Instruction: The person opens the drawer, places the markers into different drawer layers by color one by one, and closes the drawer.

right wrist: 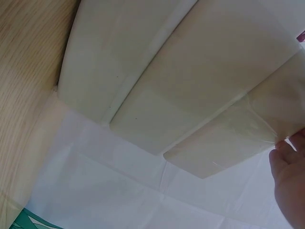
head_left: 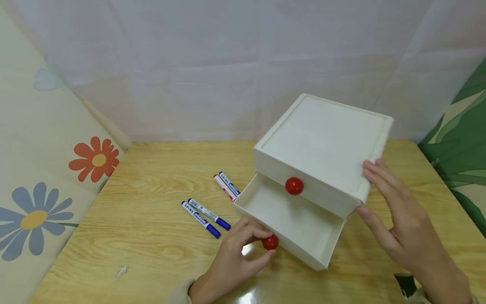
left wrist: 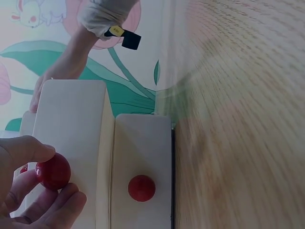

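Observation:
A white drawer cabinet (head_left: 326, 139) with red knobs stands angled on the table, its tiers stacked. One drawer (head_left: 296, 215) is pulled out below the top one, and its inside looks bare. My left hand (head_left: 235, 251) pinches that drawer's round red knob (head_left: 270, 242) between thumb and fingers. In the left wrist view, the lowest drawer's knob (left wrist: 141, 188) sits below the drawn-out front. Against the cabinet's right side, my right hand (head_left: 406, 215) rests with extended fingers on the top edge and the thumb by the front corner. In the right wrist view, its fingertips (right wrist: 281, 150) touch the top tier.
Two blue-capped markers (head_left: 206, 217) lie left of the open drawer. Behind them, a red marker (head_left: 225, 188) and a blue one (head_left: 229, 182) are partly covered by the drawer. A small pale scrap (head_left: 121, 271) lies on the wooden table (head_left: 152, 181). White cloth (head_left: 190, 84) hangs behind.

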The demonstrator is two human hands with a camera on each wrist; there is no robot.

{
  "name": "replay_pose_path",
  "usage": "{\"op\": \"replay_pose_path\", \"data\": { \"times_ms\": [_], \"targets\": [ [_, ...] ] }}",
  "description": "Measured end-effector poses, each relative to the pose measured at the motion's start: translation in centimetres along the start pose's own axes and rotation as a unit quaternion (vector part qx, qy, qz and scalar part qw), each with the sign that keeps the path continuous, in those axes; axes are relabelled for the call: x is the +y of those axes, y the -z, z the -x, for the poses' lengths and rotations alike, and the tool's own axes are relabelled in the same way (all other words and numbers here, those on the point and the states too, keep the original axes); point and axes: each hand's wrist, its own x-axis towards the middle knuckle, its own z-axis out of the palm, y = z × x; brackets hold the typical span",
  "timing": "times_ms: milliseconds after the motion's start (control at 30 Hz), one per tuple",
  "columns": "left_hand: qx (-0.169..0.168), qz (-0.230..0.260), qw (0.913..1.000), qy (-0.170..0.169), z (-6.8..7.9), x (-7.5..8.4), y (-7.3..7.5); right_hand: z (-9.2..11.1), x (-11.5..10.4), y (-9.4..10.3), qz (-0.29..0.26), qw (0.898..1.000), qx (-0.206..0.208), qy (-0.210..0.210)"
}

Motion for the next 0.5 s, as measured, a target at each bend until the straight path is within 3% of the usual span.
{"op": "replay_pose_path", "data": {
  "times_ms": [367,500],
  "targets": [
    [-0.016,-0.023,0.9994,-0.018,0.4,0.0,0.5,-0.1,0.0,-0.1,-0.001,1.0,0.0,-0.004],
    [-0.021,-0.007,0.9996,-0.015,0.3,0.2,1.1,0.0,0.0,0.0,-0.003,1.0,0.002,-0.005]
  ]
}}
